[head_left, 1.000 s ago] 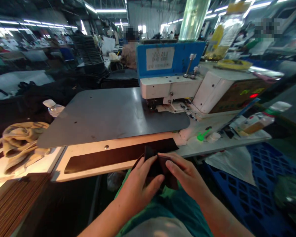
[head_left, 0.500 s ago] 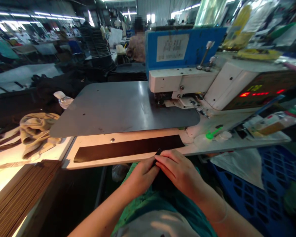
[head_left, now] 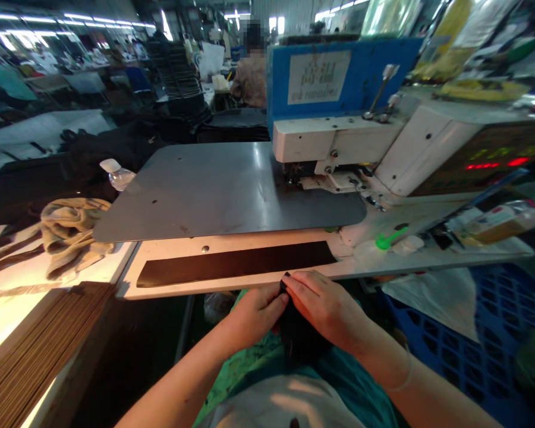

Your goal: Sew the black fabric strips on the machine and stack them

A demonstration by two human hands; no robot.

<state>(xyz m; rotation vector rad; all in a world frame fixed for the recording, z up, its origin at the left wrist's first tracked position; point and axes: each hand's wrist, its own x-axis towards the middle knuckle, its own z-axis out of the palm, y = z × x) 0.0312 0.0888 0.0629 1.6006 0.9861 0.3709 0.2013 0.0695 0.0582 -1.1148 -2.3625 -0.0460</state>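
Note:
Just in front of the table edge, my left hand [head_left: 261, 309] pinches the upper edge of a black piece of material [head_left: 301, 333]. My right hand [head_left: 327, 303] is closed on the same piece, its fingers meeting the left hand's at the top. The black piece hangs down over my lap, and what it exactly is cannot be made out. A flat dark brown strip [head_left: 236, 264] lies along the front of the table, just beyond both hands. Behind it stands a sewing machine [head_left: 334, 142] with a grey metal plate [head_left: 205, 190].
To the left lie a stack of brown strips [head_left: 49, 351], a crumpled cloth [head_left: 74, 232] and a plastic bottle [head_left: 116, 175]. A blue crate [head_left: 455, 368] sits low on the right, below a bright green item [head_left: 386, 241] on the table. A person [head_left: 251, 74] sits beyond the machine.
More of the black piece now shows below my hands, which stay together at its top edge. The view has shifted slightly; the brown strip lies unmoved on the table.

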